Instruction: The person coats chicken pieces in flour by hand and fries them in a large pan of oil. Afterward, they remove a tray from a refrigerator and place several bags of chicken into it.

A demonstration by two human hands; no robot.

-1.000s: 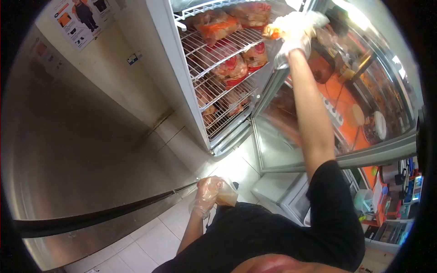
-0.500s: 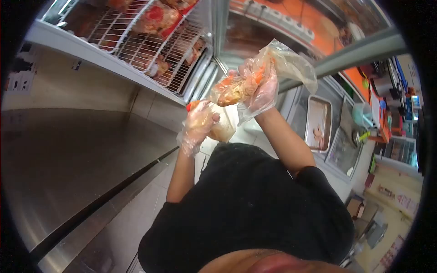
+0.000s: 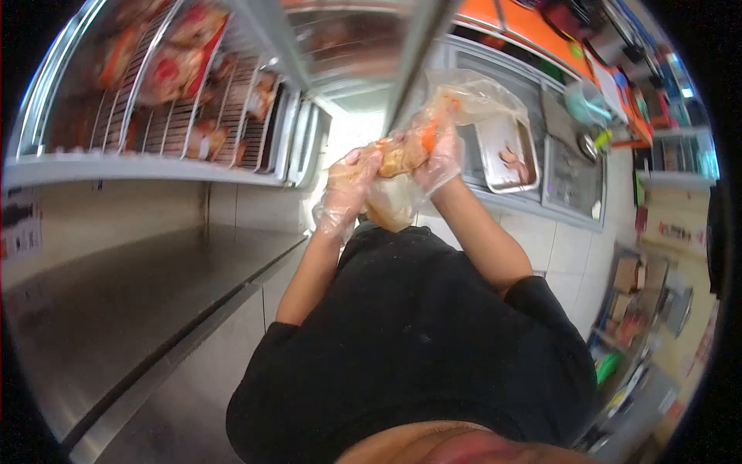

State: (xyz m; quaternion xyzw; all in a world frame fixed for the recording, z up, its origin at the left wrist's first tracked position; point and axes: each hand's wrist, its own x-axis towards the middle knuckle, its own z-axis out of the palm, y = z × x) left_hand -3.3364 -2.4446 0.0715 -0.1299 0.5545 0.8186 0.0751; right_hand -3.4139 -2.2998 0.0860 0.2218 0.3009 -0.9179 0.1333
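Both hands wear clear plastic gloves and meet in front of my chest. My right hand [image 3: 442, 155] is closed around a clear plastic bag of food [image 3: 403, 157] with golden-brown and orange pieces that look like meat. The bag's loose end [image 3: 483, 97] trails up and to the right. My left hand [image 3: 352, 185] is closed at the other end of the same bundle, its fingertips against the golden-brown part. Below and between the hands hangs a pale, full-looking plastic bag [image 3: 392, 205]. What holds it up is hidden.
An upright fridge with wire shelves [image 3: 166, 127] of packed meat stands at the left, its glass door [image 3: 421, 58] open. A steel counter [image 3: 139, 294] runs below. At the right, a metal tray [image 3: 506, 185] with a few meat pieces rests on a chest freezer [image 3: 572, 193].
My view has turned right, so the fridge sits further left. My left hand has come up to my right hand and now touches the bagged food there.
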